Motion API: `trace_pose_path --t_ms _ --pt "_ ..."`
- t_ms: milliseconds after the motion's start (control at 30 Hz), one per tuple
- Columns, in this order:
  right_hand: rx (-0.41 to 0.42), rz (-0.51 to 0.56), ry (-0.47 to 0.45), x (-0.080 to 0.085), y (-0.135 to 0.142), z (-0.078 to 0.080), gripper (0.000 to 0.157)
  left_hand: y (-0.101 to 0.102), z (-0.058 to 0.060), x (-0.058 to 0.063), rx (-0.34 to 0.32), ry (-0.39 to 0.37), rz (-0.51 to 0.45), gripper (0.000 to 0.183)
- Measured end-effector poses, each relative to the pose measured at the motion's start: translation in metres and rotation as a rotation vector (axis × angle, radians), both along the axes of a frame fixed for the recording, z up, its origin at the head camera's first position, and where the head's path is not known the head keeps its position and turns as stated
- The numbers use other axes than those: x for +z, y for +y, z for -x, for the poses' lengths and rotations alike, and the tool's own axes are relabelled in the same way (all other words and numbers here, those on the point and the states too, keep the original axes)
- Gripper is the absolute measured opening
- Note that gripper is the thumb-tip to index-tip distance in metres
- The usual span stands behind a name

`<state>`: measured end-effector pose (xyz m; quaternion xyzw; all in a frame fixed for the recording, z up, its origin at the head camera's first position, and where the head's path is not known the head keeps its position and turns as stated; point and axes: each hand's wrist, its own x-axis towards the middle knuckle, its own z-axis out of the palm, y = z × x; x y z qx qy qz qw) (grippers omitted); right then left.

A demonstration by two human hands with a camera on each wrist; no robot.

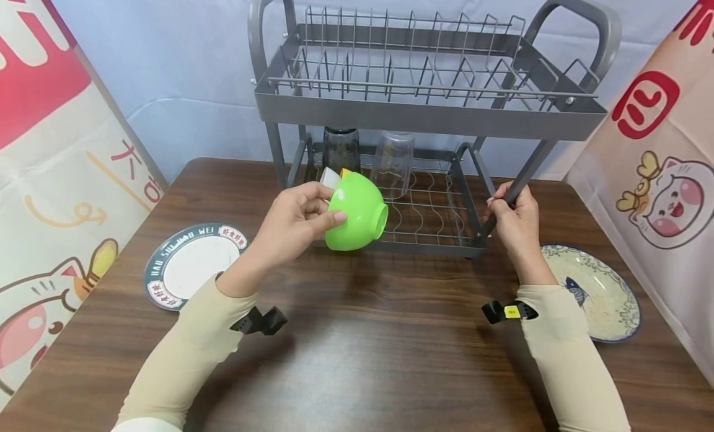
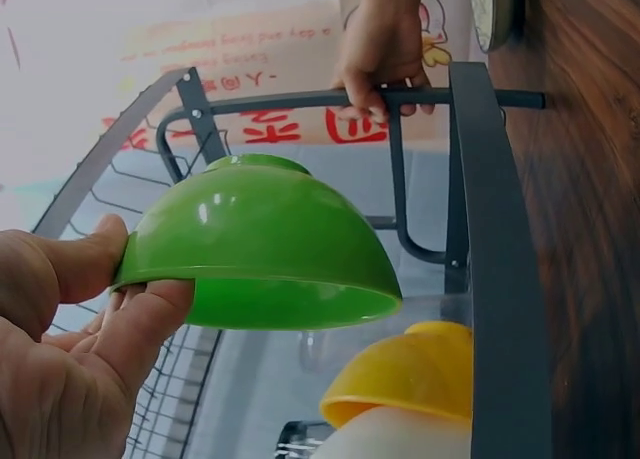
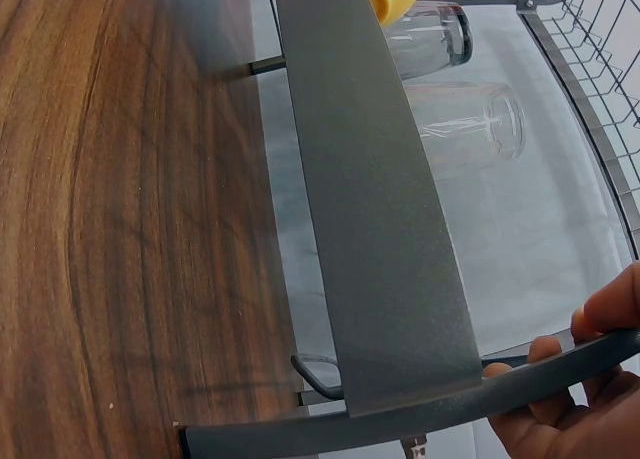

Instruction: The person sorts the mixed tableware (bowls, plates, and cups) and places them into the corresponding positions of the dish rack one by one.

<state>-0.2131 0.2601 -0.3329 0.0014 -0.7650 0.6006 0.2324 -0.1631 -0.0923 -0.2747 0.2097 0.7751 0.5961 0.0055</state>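
My left hand (image 1: pixel 298 224) pinches the rim of a green bowl (image 1: pixel 357 214), thumb outside and fingers at the edge. The bowl is tilted on its side, its foot facing right, in front of the lower tier of a grey two-tier dish rack (image 1: pixel 429 119). My right hand (image 1: pixel 515 218) grips the slanted right front leg of the rack. On the lower tier, a yellow bowl (image 2: pixel 410 374) and a white bowl (image 2: pixel 400 437) sit behind the green one, mostly hidden in the head view. Beside them stand a dark glass (image 1: pixel 341 150) and a clear glass (image 1: pixel 393 165), upside down.
A plate with a dark green rim (image 1: pixel 155 272) lies on the wooden table (image 1: pixel 357 357) at the left. At the right, a fish-patterned plate (image 1: pixel 605 295) is partly covered by my right forearm. The rack's upper tier has wire slots. Printed cloths hang at both sides.
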Motion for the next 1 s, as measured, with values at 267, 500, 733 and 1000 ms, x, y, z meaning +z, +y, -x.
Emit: trace_pose_path --t_ms 267,500,733,1000 --pt "-0.021 -0.044 0.008 0.0 -0.001 -0.002 0.013 0.014 0.014 -0.008 -0.006 -0.024 -0.036 0.021" --pt "-0.02 -0.048 0.001 0.001 0.0 -0.001 0.011 0.028 0.029 -0.021 -0.028 -0.025 -0.067 0.021" --pt "-0.031 -0.042 -0.002 0.001 -0.001 -0.001 0.012 0.036 0.039 -0.024 0.017 -0.034 -0.051 0.021" --pt "-0.036 -0.061 -0.003 0.001 -0.002 -0.002 0.01 0.044 0.047 -0.027 0.09 0.011 0.011 0.021"
